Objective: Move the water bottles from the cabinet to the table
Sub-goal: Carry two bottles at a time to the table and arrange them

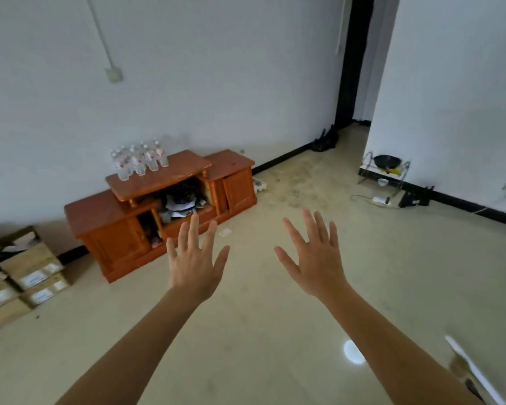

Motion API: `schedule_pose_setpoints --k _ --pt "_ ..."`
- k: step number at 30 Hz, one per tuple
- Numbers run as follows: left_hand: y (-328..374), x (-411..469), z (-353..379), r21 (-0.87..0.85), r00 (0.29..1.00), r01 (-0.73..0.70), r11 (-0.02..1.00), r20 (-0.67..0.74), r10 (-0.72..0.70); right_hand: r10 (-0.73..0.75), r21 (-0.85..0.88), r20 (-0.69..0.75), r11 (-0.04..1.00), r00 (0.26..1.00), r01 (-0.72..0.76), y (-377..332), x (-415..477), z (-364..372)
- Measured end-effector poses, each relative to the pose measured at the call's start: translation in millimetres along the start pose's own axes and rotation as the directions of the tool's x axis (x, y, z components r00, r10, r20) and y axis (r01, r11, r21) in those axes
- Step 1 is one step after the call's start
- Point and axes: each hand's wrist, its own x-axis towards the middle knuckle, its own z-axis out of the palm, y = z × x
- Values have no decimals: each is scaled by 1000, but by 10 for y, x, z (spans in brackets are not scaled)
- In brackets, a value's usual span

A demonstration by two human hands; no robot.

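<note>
With my left hand [194, 266] and right hand [313, 263] spread wide and empty, I should close on the cabinet [161, 211] and take the water bottles [139, 159], perhaps eight, by their bodies.

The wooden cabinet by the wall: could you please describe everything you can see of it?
The wooden cabinet is low, long and reddish-brown, standing on the floor against the white wall. A raised middle top sits on short turned posts between two lower side sections with doors. The open middle compartment holds dark and pale clutter. Clear water bottles stand upright, clustered on the raised top's left end. The left hand and right hand do not touch it.
</note>
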Motion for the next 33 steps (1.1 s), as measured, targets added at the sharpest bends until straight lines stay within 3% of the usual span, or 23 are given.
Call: schedule_pose_setpoints --k 10,15,25,33 --pt "-1306 1488 520 90 972 235 968 -33 -233 -262 172 106 955 959 241 -742 2197 1332" --pt "-2077 2389 977 111 961 276 955 -37 -273 -348 175 127 930 929 324 -1209 3212 2095" --pt "-3165 4599 1301 121 966 257 959 -18 -256 -342 161 169 935 924 317 -1841 5276 2993" --pt "-3705 6235 2207 184 968 218 959 88 -236 -304 179 229 947 925 267 -1843 6840 4301"
